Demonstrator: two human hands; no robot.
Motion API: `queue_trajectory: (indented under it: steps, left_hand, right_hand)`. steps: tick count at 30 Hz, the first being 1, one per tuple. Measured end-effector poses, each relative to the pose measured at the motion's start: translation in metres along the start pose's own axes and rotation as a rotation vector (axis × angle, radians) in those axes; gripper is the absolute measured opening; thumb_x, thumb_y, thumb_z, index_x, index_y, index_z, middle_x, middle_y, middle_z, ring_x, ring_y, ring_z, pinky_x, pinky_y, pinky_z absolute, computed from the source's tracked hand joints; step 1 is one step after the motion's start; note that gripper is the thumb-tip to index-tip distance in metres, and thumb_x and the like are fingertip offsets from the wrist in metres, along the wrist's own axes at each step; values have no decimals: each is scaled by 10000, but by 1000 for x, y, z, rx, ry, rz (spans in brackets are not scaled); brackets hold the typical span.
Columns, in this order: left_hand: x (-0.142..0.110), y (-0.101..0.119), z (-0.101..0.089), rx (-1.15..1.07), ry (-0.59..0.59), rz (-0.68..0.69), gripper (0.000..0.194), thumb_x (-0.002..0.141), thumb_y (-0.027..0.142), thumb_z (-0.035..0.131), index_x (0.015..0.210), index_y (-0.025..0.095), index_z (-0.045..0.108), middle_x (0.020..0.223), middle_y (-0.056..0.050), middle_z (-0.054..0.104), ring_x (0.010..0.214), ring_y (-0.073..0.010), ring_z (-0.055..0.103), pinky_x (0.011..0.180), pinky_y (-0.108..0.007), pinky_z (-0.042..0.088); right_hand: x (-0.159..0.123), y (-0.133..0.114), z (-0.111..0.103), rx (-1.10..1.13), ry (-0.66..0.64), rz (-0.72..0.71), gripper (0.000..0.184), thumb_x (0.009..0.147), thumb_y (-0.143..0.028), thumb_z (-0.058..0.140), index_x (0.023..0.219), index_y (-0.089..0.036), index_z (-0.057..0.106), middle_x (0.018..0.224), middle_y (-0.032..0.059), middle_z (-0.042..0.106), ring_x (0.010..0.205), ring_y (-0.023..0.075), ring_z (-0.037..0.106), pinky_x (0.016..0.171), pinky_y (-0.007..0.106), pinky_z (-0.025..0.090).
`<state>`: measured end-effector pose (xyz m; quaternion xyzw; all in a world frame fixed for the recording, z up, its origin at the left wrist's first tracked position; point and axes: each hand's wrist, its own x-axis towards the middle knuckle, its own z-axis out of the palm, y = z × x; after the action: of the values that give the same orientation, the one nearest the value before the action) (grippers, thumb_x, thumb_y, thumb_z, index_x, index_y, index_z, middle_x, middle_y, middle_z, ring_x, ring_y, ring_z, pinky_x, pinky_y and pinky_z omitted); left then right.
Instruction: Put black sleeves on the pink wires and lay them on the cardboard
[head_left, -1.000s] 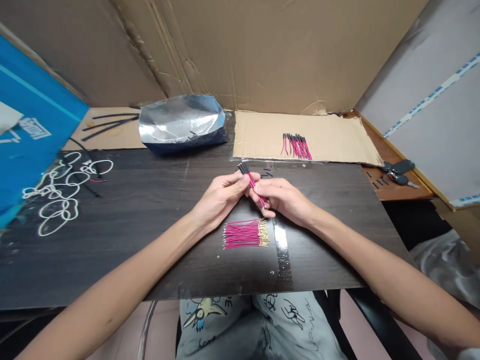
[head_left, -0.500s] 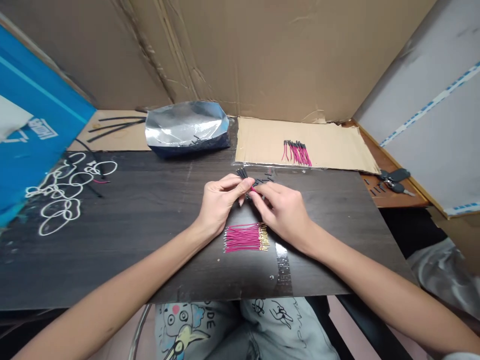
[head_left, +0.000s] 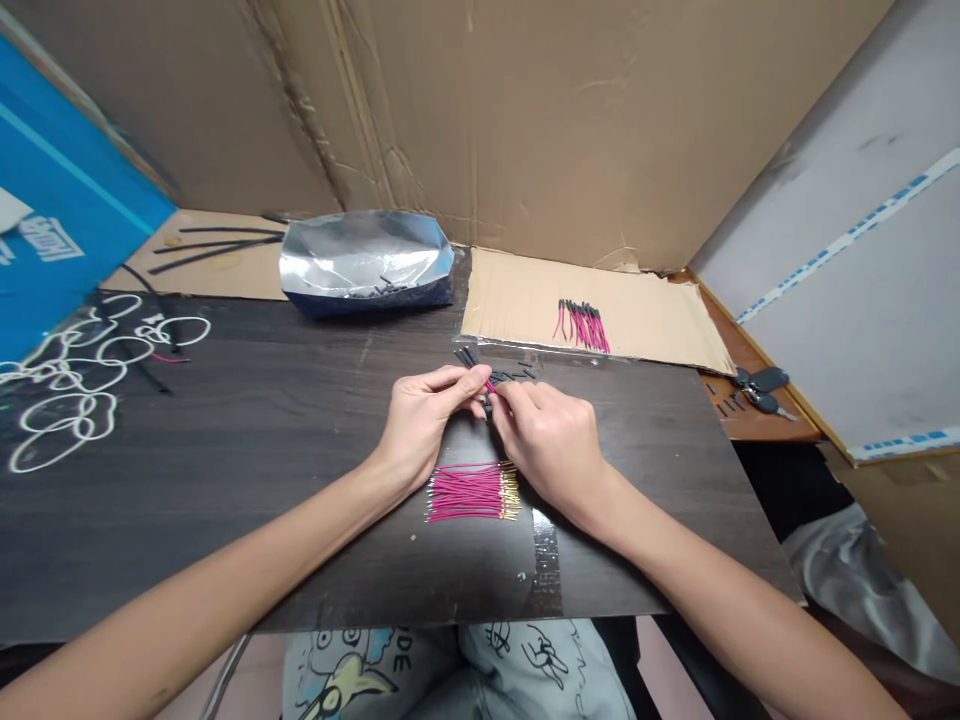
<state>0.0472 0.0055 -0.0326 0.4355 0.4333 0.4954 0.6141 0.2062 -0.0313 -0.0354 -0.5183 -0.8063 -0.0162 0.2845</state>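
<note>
Between its thumb and fingers my left hand (head_left: 420,415) pinches a few pink wires whose black-sleeved ends (head_left: 466,357) stick out past the thumb. My right hand (head_left: 551,435) is closed at the lower end of these wires, its fingertips meeting the pink part; what exactly sits between them is partly hidden. Behind the hands lie loose short black tube pieces (head_left: 517,373). Closer to me, a neat row of pink wires (head_left: 465,492) lies flat, with gold terminals (head_left: 510,490) along the right side and bare tips on the left.
A silver-lined bag (head_left: 367,265) holding small black pieces stands at the back. On a cardboard sheet (head_left: 660,315) rests a bunch of black-ended pink wires (head_left: 583,325). White rings (head_left: 71,415) lie left; long black tubes (head_left: 214,243) lie behind. Keys (head_left: 765,390) are at right.
My view has shifted slightly, so the scene sits a little further left and lower. Both hands stay together on the wires, and more of the pink part shows between them.
</note>
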Motion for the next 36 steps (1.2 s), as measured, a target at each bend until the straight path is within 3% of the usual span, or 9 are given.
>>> queue_trajectory:
  steps: [3, 6, 10, 13, 16, 23, 29, 34, 36]
  left_hand:
    - [2, 0, -1, -41, -46, -46, 239, 772, 349, 886, 744, 128, 799, 755, -36, 705, 655, -90, 601, 685, -232, 507]
    - [5, -1, -3, -77, -67, -77, 268, 769, 357, 891, 899, 130, 833, 910, -66, 735, 688, -99, 633, 648, -238, 547]
    - [8, 0, -7, -80, -78, -87, 389, 788, 342, 877, 1109, 132, 814, 918, -63, 715, 693, -109, 639, 616, -253, 579]
    - [8, 2, -10, -52, -101, -87, 390, 802, 349, 863, 1115, 123, 807, 824, -37, 680, 630, -101, 628, 577, -245, 564]
    - [9, 4, -12, -36, -114, -79, 355, 801, 355, 862, 1071, 129, 813, 785, -21, 648, 604, -93, 619, 552, -231, 548]
    - [13, 5, -16, 20, -119, -21, 299, 792, 350, 856, 1000, 140, 811, 766, -13, 622, 585, -88, 589, 510, -226, 528]
    - [8, 7, -14, 336, -272, 105, 279, 889, 333, 739, 1100, 154, 778, 688, -11, 642, 556, -116, 579, 535, -259, 508]
    - [4, 7, -15, 739, -322, 357, 212, 941, 291, 652, 1036, 163, 791, 797, -35, 711, 674, -127, 592, 624, -263, 458]
    - [6, 13, -19, 870, -412, 483, 204, 959, 268, 618, 985, 156, 787, 841, -42, 729, 729, -133, 608, 681, -270, 456]
  right_hand:
    - [2, 3, 1, 37, -17, -9, 358, 1100, -288, 408, 893, -195, 684, 822, 101, 737, 736, 212, 635, 671, 343, 395]
    - [6, 20, -2, 86, 7, 49, 316, 1084, -312, 441, 957, -197, 707, 883, 101, 756, 780, 217, 667, 714, 345, 451]
    - [17, 74, -16, 83, 122, 325, 283, 1019, -320, 516, 1003, -175, 758, 920, 117, 792, 759, 233, 702, 730, 357, 493]
    - [20, 121, -30, -55, 178, 566, 276, 952, -286, 571, 976, -133, 800, 922, 156, 805, 823, 270, 732, 759, 360, 495]
    - [19, 150, -37, -174, 158, 673, 274, 904, -267, 614, 980, -105, 822, 926, 189, 807, 861, 299, 734, 774, 363, 477]
    - [20, 152, -27, -258, -22, 666, 230, 897, -222, 641, 949, -119, 840, 901, 195, 807, 849, 296, 734, 710, 344, 431]
    - [22, 152, -24, -266, -53, 655, 243, 928, -225, 633, 998, -110, 835, 891, 199, 806, 822, 293, 743, 712, 355, 425]
    - [22, 150, -25, -253, -25, 650, 282, 950, -290, 619, 974, -107, 832, 923, 219, 801, 862, 316, 741, 744, 366, 453]
    - [22, 149, -26, -254, 11, 631, 293, 953, -301, 605, 962, -108, 825, 936, 221, 796, 876, 329, 734, 762, 383, 461]
